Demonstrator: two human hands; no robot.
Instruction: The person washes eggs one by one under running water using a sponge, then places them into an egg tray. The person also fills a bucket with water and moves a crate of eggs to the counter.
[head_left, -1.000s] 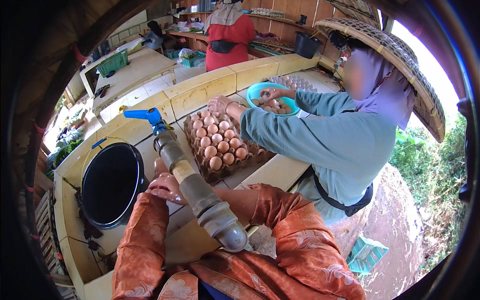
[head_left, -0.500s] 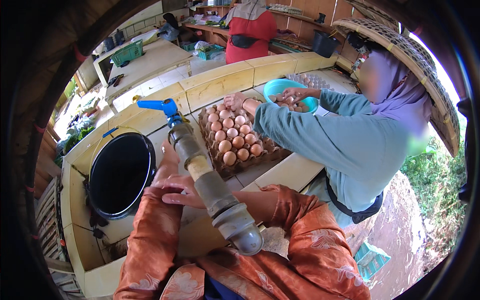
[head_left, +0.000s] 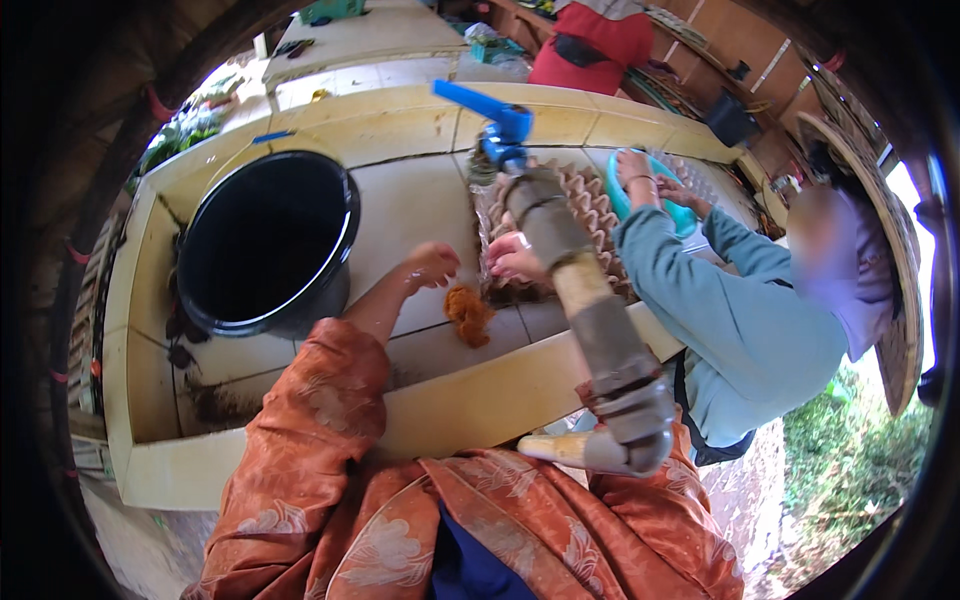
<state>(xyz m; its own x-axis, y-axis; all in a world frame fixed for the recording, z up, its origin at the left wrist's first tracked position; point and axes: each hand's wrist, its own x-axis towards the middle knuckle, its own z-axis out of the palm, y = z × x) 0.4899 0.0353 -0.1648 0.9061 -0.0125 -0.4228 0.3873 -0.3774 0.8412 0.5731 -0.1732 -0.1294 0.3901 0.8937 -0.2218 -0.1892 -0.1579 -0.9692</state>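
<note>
My left hand (head_left: 432,266) hovers over the white tiles with its fingers loosely bent and nothing visible in them. Just beyond its fingertips lies a crumpled orange scrubber (head_left: 467,315). My right hand (head_left: 514,256), partly behind the pipe, has its fingers apart and looks bare of any object. It is by the near left side of a brown egg tray (head_left: 590,205), whose visible part shows bare ridges. Between me and the tray rises a grey tap pipe (head_left: 600,325) with a blue lever (head_left: 485,108). Left of my left hand stands a black bucket (head_left: 268,240).
A low cream ledge (head_left: 480,385) borders the tiled basin. At the right, a co-worker in a teal sleeve (head_left: 720,310) has both hands at a turquoise basin (head_left: 622,190). Beyond the far ledge is a person in red (head_left: 590,50).
The view has shifted and tilted down. My hands, earlier together near the bucket, are now apart over the tiles. The co-worker's hand has left the eggs, and no eggs show in the tray now.
</note>
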